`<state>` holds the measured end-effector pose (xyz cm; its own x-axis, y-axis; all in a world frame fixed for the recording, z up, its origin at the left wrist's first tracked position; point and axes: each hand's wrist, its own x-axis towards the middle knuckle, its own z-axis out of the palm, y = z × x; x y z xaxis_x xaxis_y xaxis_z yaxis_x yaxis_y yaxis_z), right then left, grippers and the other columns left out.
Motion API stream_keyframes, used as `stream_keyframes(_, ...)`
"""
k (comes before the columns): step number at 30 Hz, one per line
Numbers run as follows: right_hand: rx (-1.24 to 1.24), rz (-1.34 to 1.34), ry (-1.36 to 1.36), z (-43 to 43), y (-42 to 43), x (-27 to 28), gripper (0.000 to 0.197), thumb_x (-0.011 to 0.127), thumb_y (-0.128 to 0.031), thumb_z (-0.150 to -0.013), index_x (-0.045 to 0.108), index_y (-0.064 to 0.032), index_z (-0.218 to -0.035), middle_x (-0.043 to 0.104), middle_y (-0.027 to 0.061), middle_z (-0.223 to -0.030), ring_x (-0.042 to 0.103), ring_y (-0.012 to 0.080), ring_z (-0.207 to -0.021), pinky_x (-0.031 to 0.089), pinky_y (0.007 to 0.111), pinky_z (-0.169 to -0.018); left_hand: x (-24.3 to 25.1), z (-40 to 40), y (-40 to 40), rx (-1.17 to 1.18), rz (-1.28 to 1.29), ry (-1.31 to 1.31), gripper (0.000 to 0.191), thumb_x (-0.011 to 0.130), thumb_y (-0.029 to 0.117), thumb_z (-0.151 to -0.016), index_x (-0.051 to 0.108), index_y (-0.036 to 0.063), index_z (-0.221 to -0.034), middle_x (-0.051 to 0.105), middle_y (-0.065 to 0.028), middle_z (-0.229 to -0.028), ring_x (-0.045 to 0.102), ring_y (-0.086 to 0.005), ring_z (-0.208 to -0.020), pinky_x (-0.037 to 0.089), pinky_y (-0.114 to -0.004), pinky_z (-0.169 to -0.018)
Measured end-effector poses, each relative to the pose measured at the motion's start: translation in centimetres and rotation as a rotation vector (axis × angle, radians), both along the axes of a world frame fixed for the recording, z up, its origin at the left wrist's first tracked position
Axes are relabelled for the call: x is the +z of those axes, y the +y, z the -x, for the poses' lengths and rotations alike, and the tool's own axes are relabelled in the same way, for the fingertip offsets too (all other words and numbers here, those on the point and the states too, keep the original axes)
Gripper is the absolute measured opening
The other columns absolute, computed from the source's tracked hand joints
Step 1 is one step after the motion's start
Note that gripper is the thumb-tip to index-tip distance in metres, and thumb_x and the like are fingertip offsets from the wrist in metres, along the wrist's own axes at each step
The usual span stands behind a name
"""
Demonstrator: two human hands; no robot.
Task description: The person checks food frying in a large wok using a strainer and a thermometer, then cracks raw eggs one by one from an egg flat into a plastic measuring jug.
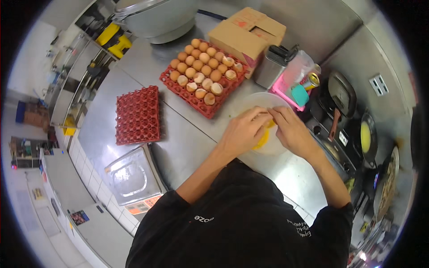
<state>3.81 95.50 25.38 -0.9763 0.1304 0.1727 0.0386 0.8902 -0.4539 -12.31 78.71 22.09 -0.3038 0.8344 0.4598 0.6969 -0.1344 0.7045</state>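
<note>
My left hand [246, 129] and my right hand [291, 132] meet fingertip to fingertip over a translucent round bowl [268, 97]. Yellow egg yolk [263, 140] shows in the bowl below and between them. The fingers of both hands are curled together, and whatever may be between them is hidden. Beyond the hands, a red egg tray [209, 114] holds many whole brown eggs [203, 57], with several opened eggshells [209, 98] in its nearer and right-hand cells.
A red egg tray [137, 115] without eggs lies left, near a metal scale [130, 176]. Behind the eggs stand a cardboard box [239, 33] and a large grey pot [161, 20]. A pink basket [280, 87], metal container [268, 68] and pans [367, 139] stand right.
</note>
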Motion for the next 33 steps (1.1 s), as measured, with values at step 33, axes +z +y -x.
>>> stream_keyframes(33,0.100,-0.124,-0.137,28.3,2.8,-7.9,0.047,0.082,-0.016,-0.090,0.061,-0.0025,-0.129,0.069,0.0202,-0.128,0.068,0.0421,-0.120,0.058,0.054,-0.097,-5.1,10.4,-9.8,0.662,-0.005,-0.595,0.032,0.074,0.023,-0.110,0.069,0.0029,-0.135,0.074,-0.0059,-0.125,0.067,-0.0153,-0.101,0.053,-0.031,-0.081)
